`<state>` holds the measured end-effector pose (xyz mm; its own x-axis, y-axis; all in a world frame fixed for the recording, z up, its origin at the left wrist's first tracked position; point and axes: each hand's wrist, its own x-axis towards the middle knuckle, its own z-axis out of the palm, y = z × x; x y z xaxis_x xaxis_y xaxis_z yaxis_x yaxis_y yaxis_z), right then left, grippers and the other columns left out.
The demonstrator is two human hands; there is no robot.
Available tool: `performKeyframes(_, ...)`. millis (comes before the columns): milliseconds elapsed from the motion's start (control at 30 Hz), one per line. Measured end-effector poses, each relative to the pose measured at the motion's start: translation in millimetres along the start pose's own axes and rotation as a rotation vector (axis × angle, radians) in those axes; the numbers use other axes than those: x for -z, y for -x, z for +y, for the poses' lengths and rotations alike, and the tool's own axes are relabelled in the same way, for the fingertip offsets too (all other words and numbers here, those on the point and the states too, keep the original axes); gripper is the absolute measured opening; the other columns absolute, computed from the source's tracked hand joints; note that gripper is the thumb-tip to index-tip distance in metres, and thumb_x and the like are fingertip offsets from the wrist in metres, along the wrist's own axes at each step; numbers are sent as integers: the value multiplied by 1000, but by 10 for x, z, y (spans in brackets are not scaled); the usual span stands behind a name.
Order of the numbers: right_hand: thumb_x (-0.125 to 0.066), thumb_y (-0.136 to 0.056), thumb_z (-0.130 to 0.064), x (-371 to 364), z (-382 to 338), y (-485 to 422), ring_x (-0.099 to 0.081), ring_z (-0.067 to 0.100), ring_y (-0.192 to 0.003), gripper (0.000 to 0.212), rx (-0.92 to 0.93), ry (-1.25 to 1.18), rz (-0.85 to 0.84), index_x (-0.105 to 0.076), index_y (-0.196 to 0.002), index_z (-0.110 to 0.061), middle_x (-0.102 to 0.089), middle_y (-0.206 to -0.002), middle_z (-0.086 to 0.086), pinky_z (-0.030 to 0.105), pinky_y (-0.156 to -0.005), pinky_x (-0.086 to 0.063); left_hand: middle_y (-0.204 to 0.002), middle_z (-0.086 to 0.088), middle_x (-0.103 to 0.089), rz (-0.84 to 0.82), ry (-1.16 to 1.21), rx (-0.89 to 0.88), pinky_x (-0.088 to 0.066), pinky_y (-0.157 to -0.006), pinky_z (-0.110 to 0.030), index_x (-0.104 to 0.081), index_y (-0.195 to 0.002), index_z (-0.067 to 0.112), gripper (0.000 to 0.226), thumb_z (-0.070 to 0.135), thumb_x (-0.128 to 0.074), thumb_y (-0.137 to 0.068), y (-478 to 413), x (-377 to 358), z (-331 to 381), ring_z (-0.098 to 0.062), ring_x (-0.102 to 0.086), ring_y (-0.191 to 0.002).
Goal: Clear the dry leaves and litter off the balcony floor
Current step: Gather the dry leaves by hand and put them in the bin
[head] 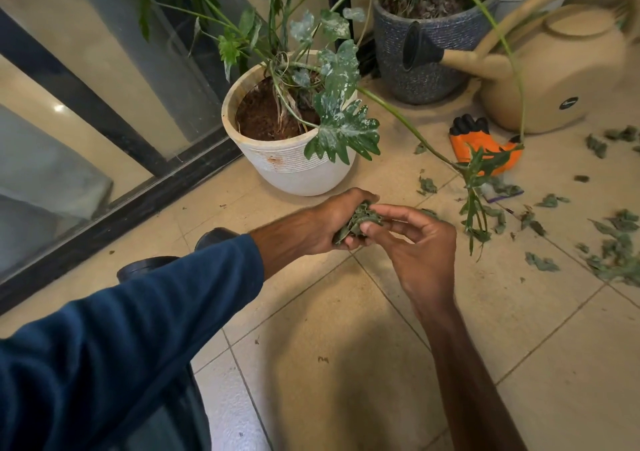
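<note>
My left hand (pixel 332 223) is curled tight around a bunch of crumpled grey-green dry leaves (pixel 358 222), above the beige tiled balcony floor (pixel 346 329). My right hand (pixel 419 246) meets it, thumb and fingertips pinching the same bunch. Scattered dry leaves (pixel 616 260) lie on the tiles to my right, near an orange-and-black glove (pixel 485 145) and a beige plastic watering can (pixel 554 79). A white ribbed plant pot (pixel 294 166) stands just beyond my hands.
</note>
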<state>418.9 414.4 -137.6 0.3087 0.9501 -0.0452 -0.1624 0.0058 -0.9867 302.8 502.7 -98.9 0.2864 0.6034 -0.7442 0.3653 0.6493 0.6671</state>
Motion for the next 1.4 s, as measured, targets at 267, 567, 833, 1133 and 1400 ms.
performKeyframes(267, -89, -69, -1, -2, -11, -130, -68, 14, -81, 31, 47, 262, -7, -78, -89, -21, -72, -77, -4, 21, -58, -59, -62, 1, -42, 25, 35, 46, -26, -40, -17, -53, -75, 17, 27, 30, -50, -98, -83, -5, -14, -11, -37, -50)
performKeyframes(567, -88, -73, -16, -35, 156, -68, -53, 12, -88, 20, 257, 693, 46, -76, -87, -25, -70, -88, -12, 18, -70, -33, -76, -11, -59, 222, -94, -13, -27, -42, -18, -61, -91, 11, 14, 24, -56, -88, -214, -89, -38, -16, -46, -44)
performKeyframes(833, -63, -98, -19, -2, 233, 33, -48, 9, -113, 28, 242, 740, -82, -71, -125, -22, -56, -119, -4, 21, -84, -42, -52, -6, -57, 349, -155, -77, -28, -39, -17, -62, -83, 5, 19, 22, -58, -91, -276, -43, -40, -15, -47, -36)
performKeyframes(1133, -49, -100, 5, 210, 642, 34, -74, 20, -90, 34, -74, 111, 86, -70, -123, -9, -75, -110, 3, 39, -68, -63, -55, -2, -57, 292, -221, -38, -25, -40, -17, -61, -84, 6, 13, 18, -61, -90, -264, 54, -26, -13, -44, -40)
performKeyframes(1400, -58, -100, -36, 697, 1203, -667, -46, 36, -133, 49, -125, 1034, 211, -51, -140, -8, -50, -142, 19, 54, -107, -43, -54, 1, -58, 174, -287, -40, -27, -37, -17, -62, -80, 9, 14, 19, -63, -90, -150, 52, 42, -12, -43, -40)
